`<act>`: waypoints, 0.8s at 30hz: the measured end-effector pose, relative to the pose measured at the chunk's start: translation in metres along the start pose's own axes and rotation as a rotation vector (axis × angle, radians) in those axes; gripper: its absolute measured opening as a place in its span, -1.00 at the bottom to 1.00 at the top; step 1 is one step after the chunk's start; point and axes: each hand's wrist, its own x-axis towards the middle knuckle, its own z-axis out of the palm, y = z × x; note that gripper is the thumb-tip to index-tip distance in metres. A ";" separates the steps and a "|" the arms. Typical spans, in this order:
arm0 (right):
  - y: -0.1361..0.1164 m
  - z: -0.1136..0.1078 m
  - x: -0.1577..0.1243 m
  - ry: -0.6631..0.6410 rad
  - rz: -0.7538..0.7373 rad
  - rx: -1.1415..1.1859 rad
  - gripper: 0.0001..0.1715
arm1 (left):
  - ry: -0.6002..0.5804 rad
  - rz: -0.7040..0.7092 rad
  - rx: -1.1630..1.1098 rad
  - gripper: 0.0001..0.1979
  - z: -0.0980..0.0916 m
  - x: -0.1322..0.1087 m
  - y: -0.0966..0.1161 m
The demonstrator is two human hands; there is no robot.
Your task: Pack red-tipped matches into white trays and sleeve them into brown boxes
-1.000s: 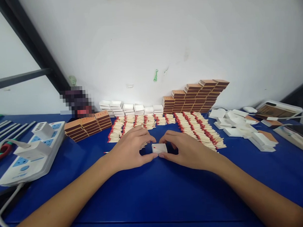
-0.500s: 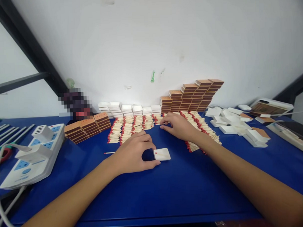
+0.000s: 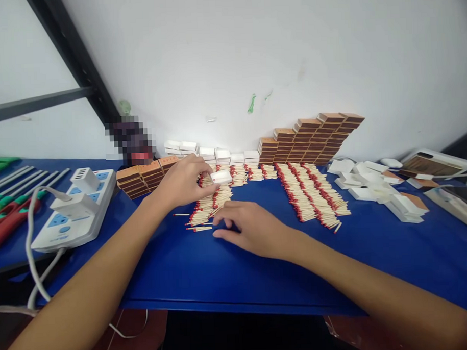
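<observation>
Table [image 3: 176,276]: white matchbox tray [image 3: 221,176] just brought over the match rows [image 3: 211,204].
Left hand [image 3: 184,182]: my fingers pinch it, closed to its width, eleven o'clock from the right hand [image 3: 256,229].
Right hand: half-curled, hold unclear to me.
Loose matches [image 3: 199,229]: nine o'clock; work seems shifted leftward.

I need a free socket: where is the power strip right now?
In the head view, the power strip lies at the left of the blue table, between the red-and-green handles and the low brown matchbox stacks.
</observation>
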 end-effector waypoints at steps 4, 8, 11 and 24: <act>-0.006 0.025 0.015 0.010 -0.035 -0.044 -0.91 | 0.011 -0.006 0.026 -0.74 0.002 -0.001 0.000; -0.003 0.032 0.021 -0.002 -0.041 0.000 -0.91 | 0.011 0.020 0.042 -0.72 0.002 -0.001 0.001; -0.003 0.033 0.023 -0.023 -0.011 0.011 -0.89 | 0.017 0.037 0.045 -0.71 0.003 -0.001 0.002; 0.030 -0.018 -0.019 -0.044 0.092 -0.125 -0.81 | -0.102 0.058 -0.016 -0.69 0.010 -0.003 0.020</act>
